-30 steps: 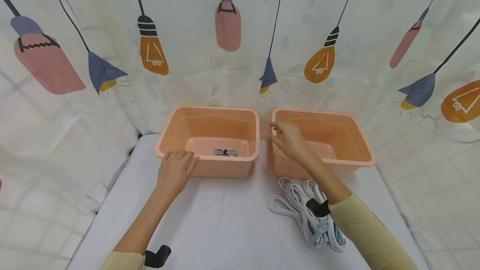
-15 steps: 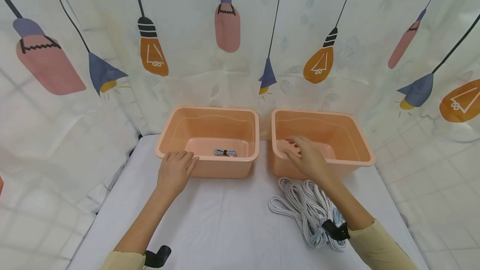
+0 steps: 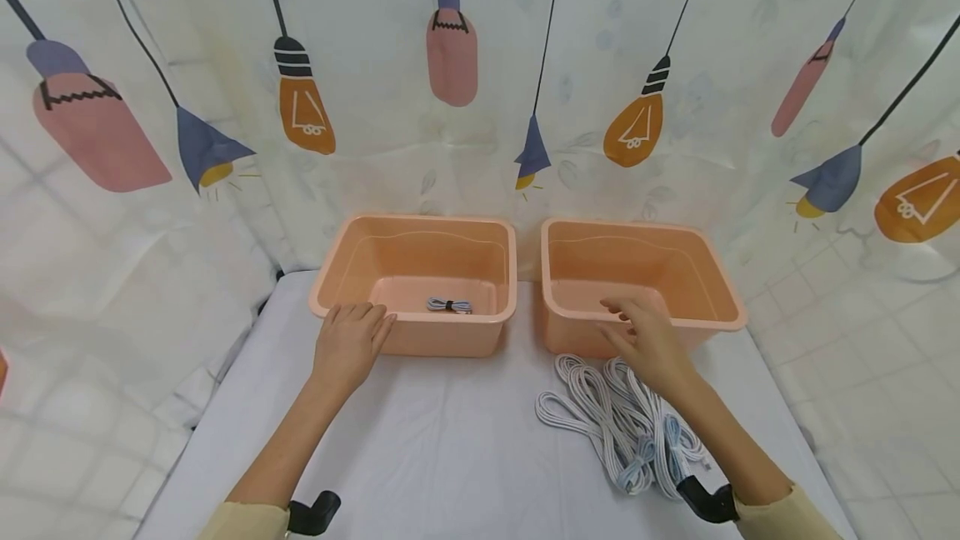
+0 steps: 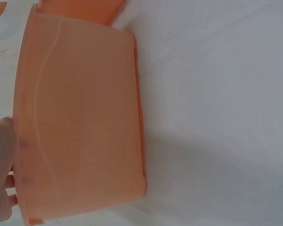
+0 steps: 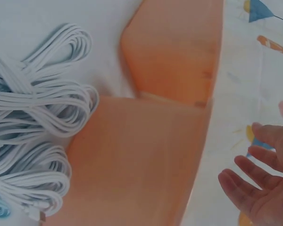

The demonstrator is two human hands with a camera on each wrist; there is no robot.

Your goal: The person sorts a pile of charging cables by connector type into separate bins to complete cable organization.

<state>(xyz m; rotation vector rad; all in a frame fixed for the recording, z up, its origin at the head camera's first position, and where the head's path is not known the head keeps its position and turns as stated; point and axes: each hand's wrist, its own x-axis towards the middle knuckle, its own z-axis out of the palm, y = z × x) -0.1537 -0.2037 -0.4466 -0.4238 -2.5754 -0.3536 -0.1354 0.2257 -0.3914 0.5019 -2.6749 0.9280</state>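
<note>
My left hand (image 3: 350,346) holds the front rim of the left peach plastic bin (image 3: 427,336), its fingers hooked over the edge. In the left wrist view, part of that hand (image 4: 1,155) shows at the rim. Inside this bin lies a small bundled grey cable (image 3: 450,305) with a black tie. My right hand (image 3: 647,344) hovers by the front rim of the right peach plastic bin (image 3: 577,336), holding nothing, fingers loosely bent and apart. Just below it, coiled white cables (image 3: 600,415) with light-blue ties lie on the table, partly behind the right forearm.
Both bins stand side by side at the back of the white-covered table (image 3: 450,448), a narrow gap between them. Behind hangs a curtain (image 3: 480,157) printed with lamps. Black wrist straps (image 3: 315,513) sit on both arms.
My right hand has moved right and toward me, from the right bin's left rim across its opening to the front rim. The left hand stays put.
</note>
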